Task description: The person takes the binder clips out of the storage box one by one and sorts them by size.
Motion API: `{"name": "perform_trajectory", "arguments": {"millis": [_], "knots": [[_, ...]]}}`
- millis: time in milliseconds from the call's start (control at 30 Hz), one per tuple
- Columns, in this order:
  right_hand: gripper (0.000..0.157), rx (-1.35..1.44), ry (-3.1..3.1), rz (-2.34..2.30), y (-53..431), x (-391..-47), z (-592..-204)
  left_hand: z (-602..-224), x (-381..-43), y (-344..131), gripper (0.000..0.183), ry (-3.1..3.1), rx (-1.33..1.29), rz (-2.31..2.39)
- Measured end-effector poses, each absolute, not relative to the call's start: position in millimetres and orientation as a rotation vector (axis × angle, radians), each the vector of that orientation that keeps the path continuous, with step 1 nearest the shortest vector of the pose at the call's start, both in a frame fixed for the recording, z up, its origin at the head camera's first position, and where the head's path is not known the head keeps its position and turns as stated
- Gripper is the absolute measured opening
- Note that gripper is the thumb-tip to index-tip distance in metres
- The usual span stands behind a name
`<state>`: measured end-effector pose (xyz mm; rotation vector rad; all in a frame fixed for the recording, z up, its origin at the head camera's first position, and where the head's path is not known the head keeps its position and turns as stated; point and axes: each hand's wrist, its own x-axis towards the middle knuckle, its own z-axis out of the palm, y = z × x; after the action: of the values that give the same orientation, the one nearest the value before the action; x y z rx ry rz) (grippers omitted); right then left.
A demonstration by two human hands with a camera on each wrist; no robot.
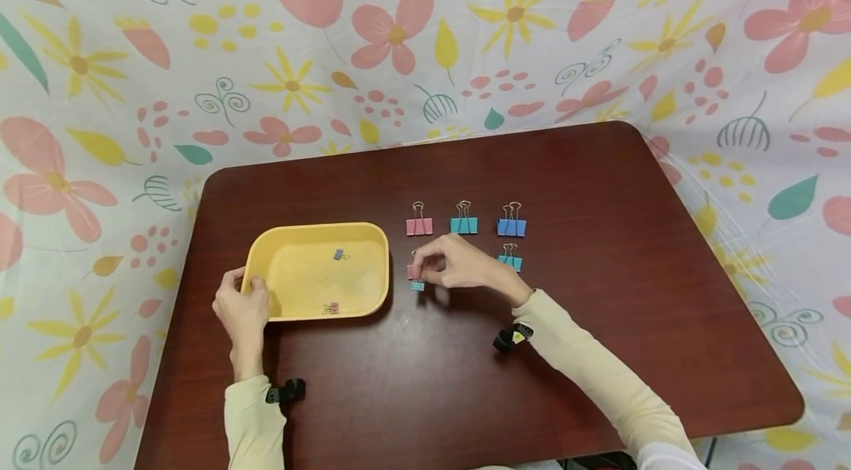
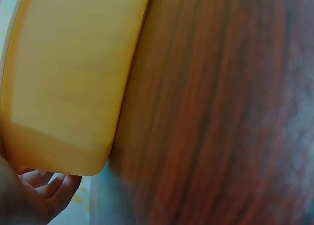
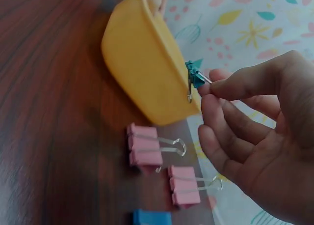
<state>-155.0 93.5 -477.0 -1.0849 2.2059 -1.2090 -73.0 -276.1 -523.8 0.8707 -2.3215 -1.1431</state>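
Note:
My right hand (image 1: 459,264) pinches a small teal binder clip (image 1: 417,285) between thumb and forefinger. In the right wrist view the teal clip (image 3: 196,78) is held by a wire handle, off the table. Just behind the fingers a pink binder clip (image 1: 410,273) is partly hidden. My left hand (image 1: 244,311) grips the left end of a yellow tray (image 1: 382,263), thumb over the rim, and the left wrist view shows fingers (image 2: 61,193) under its end. Inside the tray lie a small blue binder clip (image 1: 339,254) and a small pink binder clip (image 1: 332,308).
Along the back stand a large pink clip (image 1: 419,227), a large teal clip (image 1: 463,225) and a large blue clip (image 1: 511,227). A smaller teal clip (image 1: 510,262) stands in front of the blue one. The brown table (image 1: 598,233) meets a flowered cloth (image 1: 425,34) behind.

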Motion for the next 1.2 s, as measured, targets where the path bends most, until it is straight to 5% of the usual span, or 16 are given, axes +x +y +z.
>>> {"name": "perform_trajectory", "arguments": {"millis": [1200], "knots": [[0.016, -1.032, 2.258, -1.022, 91, -139, -519, -522, -73, -277, 0.033, -2.323, 0.877, -1.160]]}}
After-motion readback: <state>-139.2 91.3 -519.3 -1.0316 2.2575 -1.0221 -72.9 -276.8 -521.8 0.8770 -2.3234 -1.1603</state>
